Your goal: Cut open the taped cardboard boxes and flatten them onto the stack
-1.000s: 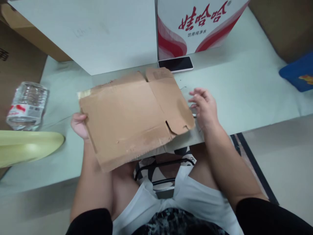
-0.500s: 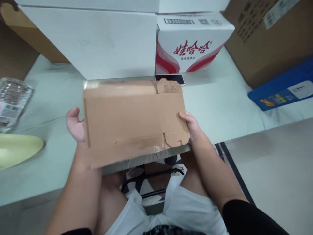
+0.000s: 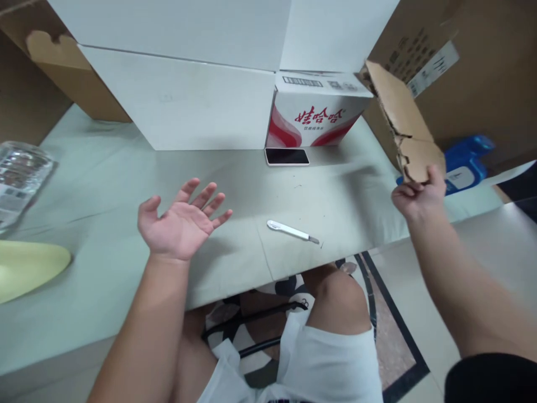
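Observation:
Gripped at its lower end by my right hand, a folded-flat brown cardboard box is tilted upright at the right side of the table. My left hand is raised above the table, palm up and fingers spread, holding nothing. Between the two hands a white-handled craft knife lies on the cloth, its blade end pointing right toward the front edge. A phone with a dark screen lies flat farther back.
A large white box and a white-and-red carton stand at the back. At right are a big brown carton and a blue bottle. Left are a clear plastic pack and a yellow-green dish. The table has a pale green cover.
My right hand has carried the flat box from the middle out to the right. My left hand has come off it and opened. The knife now shows.

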`<control>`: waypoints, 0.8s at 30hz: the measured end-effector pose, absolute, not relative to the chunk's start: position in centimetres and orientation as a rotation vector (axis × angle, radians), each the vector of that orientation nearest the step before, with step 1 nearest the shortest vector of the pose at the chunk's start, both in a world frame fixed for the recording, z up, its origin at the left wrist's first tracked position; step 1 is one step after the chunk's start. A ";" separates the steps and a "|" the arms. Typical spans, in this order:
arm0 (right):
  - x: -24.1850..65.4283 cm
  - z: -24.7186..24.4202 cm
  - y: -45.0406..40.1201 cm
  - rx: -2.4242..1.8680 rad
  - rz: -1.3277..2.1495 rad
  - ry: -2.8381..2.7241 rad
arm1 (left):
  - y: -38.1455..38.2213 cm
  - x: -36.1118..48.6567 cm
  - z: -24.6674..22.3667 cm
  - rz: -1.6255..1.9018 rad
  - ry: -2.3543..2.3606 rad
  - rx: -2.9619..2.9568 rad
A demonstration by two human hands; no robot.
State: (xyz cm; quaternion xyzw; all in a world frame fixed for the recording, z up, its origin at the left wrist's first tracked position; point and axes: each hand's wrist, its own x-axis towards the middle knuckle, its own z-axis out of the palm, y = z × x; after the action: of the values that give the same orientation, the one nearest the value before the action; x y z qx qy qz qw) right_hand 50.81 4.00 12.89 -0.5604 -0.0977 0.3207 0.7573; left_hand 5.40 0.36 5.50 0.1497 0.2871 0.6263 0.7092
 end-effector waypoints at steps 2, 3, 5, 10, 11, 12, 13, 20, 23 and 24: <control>52.2 13.8 5.4 -1.222 0.683 -0.202 | 0.5 5.5 5.4 1.381 0.619 0.327; 52.6 14.0 6.2 -1.226 0.671 -0.197 | 0.5 5.6 5.4 1.377 0.615 0.324; 53.2 14.0 7.8 -1.247 0.627 -0.189 | 0.7 5.7 5.2 1.372 0.610 0.321; 54.0 12.8 11.0 -1.366 0.488 -0.199 | 1.1 6.2 4.7 1.369 0.636 0.321; 54.2 12.5 11.5 -1.399 0.456 -0.203 | 1.2 6.3 4.6 1.366 0.647 0.322; 54.3 12.2 12.0 -1.436 0.425 -0.207 | 1.2 6.3 4.5 1.365 0.659 0.322; 54.4 11.9 12.4 -1.474 0.395 -0.210 | 1.2 6.3 4.5 1.362 0.670 0.322; 55.1 9.0 16.3 -1.701 0.347 -0.265 | 1.2 5.8 4.1 1.365 0.723 0.361; 55.7 7.7 18.9 -1.748 0.340 -0.317 | 1.3 5.9 3.8 1.335 0.758 0.362; 55.8 7.3 19.8 -1.763 0.318 -0.348 | 1.4 5.9 3.7 1.323 0.770 0.361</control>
State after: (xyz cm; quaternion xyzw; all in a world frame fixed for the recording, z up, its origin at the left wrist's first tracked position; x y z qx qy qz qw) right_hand 55.84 19.83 7.26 -0.7643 -0.1508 0.1378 0.6117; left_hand 5.93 1.37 3.67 0.1625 0.3463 0.5954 0.7065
